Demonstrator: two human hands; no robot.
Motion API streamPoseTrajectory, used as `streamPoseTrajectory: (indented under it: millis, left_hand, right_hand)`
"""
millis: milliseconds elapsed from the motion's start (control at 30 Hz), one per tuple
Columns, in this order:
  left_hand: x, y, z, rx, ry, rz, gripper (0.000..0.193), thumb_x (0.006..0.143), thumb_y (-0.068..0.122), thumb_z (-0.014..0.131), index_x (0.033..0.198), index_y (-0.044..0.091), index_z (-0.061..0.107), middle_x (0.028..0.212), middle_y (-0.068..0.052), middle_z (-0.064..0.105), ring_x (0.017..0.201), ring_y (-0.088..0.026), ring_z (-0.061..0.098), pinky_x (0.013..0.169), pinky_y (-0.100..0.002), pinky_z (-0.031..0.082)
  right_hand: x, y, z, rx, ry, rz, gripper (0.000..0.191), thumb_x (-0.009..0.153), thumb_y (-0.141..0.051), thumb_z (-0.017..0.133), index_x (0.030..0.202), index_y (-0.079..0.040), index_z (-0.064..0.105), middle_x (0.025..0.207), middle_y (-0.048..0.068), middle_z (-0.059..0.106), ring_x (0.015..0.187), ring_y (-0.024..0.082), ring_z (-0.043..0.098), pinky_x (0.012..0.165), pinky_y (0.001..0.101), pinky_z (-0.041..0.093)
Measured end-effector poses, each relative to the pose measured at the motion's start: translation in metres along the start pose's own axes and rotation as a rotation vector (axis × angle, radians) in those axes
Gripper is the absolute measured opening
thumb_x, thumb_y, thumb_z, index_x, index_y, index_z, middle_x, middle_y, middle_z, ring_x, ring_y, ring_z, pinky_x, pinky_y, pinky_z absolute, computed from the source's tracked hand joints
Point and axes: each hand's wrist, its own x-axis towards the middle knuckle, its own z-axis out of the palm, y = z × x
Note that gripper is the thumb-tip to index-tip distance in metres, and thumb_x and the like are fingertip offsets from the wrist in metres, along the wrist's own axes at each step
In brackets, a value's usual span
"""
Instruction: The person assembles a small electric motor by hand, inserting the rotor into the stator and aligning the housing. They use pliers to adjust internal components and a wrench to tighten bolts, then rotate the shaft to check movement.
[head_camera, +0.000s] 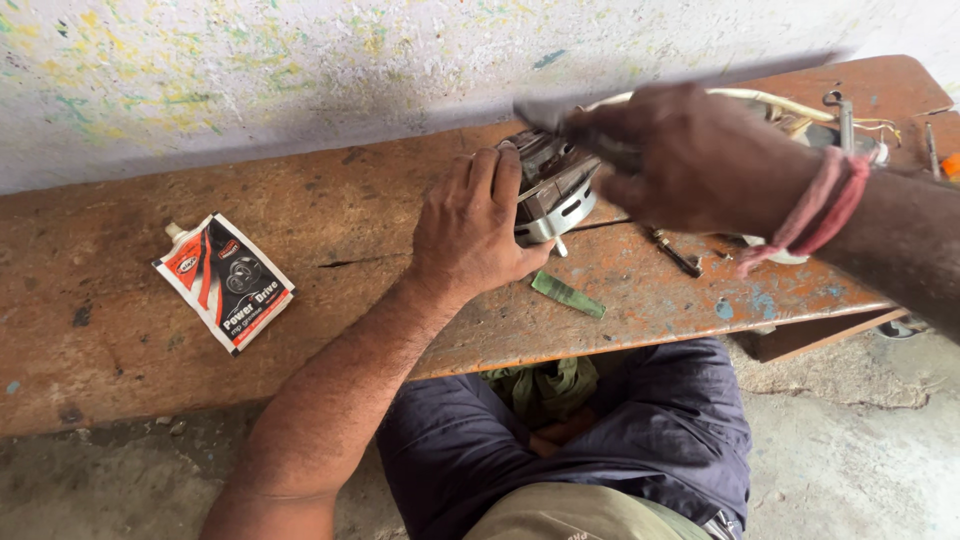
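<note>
A small electric motor (552, 190) with a silver casing and a short shaft lies on a worn rust-coloured workbench (330, 230). My left hand (470, 230) presses on its left side and holds it steady. My right hand (690, 155), with red thread around the wrist, hovers over the motor and grips a dark tool (560, 122) that is blurred by motion. What kind of tool it is cannot be told.
A white, red and black pouch with a spout (225, 282) lies at the bench's left. A green strip (567, 295) and a bolt (678, 252) lie near the motor. White cables (770, 100) and metal tools (845, 115) sit at the right. A paint-speckled wall is behind.
</note>
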Motion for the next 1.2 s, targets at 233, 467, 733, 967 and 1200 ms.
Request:
streamPoseTrajectory:
  millis: [233, 467, 733, 967, 1200]
  left_hand:
    - [0.001, 0.001, -0.004, 0.025, -0.021, -0.010, 0.090, 0.064, 0.049, 0.091, 0.125, -0.004, 0.053, 0.112, -0.019, 0.058, 0.098, -0.034, 0.065, 0.077, -0.052, 0.059]
    - [0.000, 0.000, -0.003, -0.001, -0.014, -0.015, 0.089, 0.064, 0.046, 0.092, 0.126, -0.004, 0.054, 0.113, -0.019, 0.059, 0.096, -0.034, 0.066, 0.077, -0.050, 0.059]
    - [-0.005, -0.001, 0.007, 0.021, 0.029, -0.009, 0.092, 0.066, 0.051, 0.092, 0.126, -0.005, 0.052, 0.112, -0.020, 0.059, 0.094, -0.033, 0.067, 0.074, -0.051, 0.062]
    - [-0.011, -0.020, 0.018, -0.128, 0.205, -0.084, 0.094, 0.070, 0.052, 0.093, 0.132, -0.004, 0.049, 0.113, -0.017, 0.062, 0.095, -0.027, 0.068, 0.075, -0.043, 0.064]
    - [-0.013, -0.044, 0.031, -0.453, 0.232, -0.377, 0.074, 0.083, 0.061, 0.092, 0.124, 0.009, 0.059, 0.112, -0.004, 0.071, 0.098, -0.016, 0.076, 0.083, -0.033, 0.070]
  right_hand:
    - [0.005, -0.005, -0.012, 0.080, 0.342, -0.259, 0.060, 0.087, -0.026, 0.076, 0.143, -0.008, 0.063, 0.105, 0.022, 0.076, 0.083, 0.033, 0.075, 0.077, 0.0461, 0.061]
    - [0.005, 0.000, -0.002, 0.041, -0.007, 0.005, 0.065, 0.086, -0.022, 0.071, 0.149, -0.018, 0.057, 0.099, 0.020, 0.077, 0.066, 0.029, 0.077, 0.070, 0.0404, 0.066]
    - [-0.004, 0.006, 0.012, 0.105, 0.291, -0.343, 0.056, 0.076, -0.018, 0.078, 0.128, -0.001, 0.067, 0.093, 0.018, 0.078, 0.067, 0.027, 0.074, 0.064, 0.0406, 0.061]
    - [-0.045, 0.024, 0.044, 0.499, 0.489, -0.200, 0.065, 0.086, -0.020, 0.080, 0.142, 0.000, 0.054, 0.093, 0.014, 0.069, 0.077, 0.019, 0.069, 0.071, 0.0329, 0.058]
    - [-0.056, 0.022, 0.090, 0.692, 0.569, -0.137, 0.068, 0.087, -0.016, 0.080, 0.147, 0.001, 0.053, 0.111, 0.012, 0.071, 0.095, 0.018, 0.068, 0.085, 0.0326, 0.058]
